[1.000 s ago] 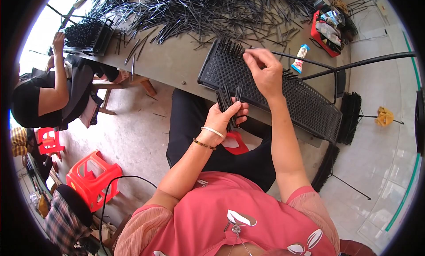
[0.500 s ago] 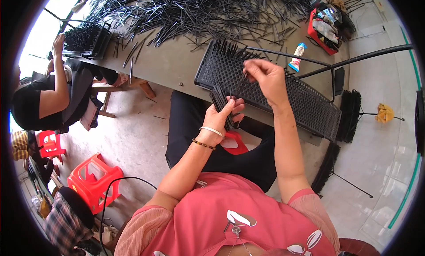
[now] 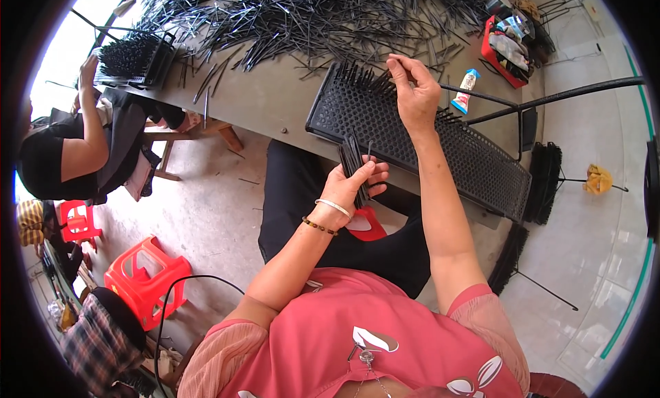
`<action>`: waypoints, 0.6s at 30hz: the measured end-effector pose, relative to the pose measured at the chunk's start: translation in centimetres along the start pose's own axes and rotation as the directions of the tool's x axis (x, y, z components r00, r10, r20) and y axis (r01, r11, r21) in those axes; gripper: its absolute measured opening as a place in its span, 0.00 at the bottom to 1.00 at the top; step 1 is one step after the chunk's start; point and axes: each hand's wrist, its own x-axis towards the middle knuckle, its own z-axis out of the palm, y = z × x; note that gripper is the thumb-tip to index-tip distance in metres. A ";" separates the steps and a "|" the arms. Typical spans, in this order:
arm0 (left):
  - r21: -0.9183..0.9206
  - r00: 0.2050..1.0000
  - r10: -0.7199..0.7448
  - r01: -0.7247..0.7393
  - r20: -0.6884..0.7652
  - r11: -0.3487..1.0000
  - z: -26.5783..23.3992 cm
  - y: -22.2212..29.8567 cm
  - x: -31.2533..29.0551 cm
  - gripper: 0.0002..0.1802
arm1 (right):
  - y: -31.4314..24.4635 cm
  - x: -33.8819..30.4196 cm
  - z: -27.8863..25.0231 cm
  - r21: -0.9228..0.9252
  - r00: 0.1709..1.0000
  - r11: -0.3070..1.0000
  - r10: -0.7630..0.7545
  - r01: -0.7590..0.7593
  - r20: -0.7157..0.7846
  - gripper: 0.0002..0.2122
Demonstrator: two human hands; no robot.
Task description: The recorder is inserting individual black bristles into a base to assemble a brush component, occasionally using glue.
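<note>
One perforated panel (image 3: 385,130) is bordering open table (image 3: 282,102) at its left edge.
Left hand (image 3: 345,185) is clamping thin black strips (image 3: 351,156); right hand (image 3: 417,99) is reaching over, grip unclear.

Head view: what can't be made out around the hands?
Head view:
Right hand: whether it pinches a strip, too small to tell.
Bundle of black strips: how many, partly covered by the left hand.
Perforated black board: some holes, hidden behind the right forearm.
Strip pile: far side, cut off by the top edge.
</note>
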 end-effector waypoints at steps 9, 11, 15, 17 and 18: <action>0.010 1.000 -0.013 0.013 0.009 1.000 0.1 0.0 0.1 0.10 | -0.2 0.0 0.0 -0.023 0.995 0.996 -0.086 0.085 -0.044 0.06; 0.009 1.000 -0.016 0.016 0.007 1.000 0.2 0.0 0.0 0.10 | -0.1 -0.1 0.1 -0.016 0.996 0.996 -0.085 0.085 -0.015 0.06; 0.026 1.000 -0.024 0.023 0.007 0.999 0.4 0.2 0.0 0.10 | -0.1 -0.4 0.1 0.002 0.999 0.999 -0.052 0.052 -0.014 0.07; 0.041 0.999 -0.038 0.037 0.030 0.998 0.3 0.2 0.0 0.10 | -0.1 -0.5 0.1 -0.052 0.995 0.994 -0.095 0.095 0.016 0.07; 0.057 0.997 -0.054 0.051 0.052 0.997 0.3 0.2 0.0 0.10 | 0.0 -0.6 0.1 -0.053 0.995 0.994 -0.095 0.096 0.015 0.07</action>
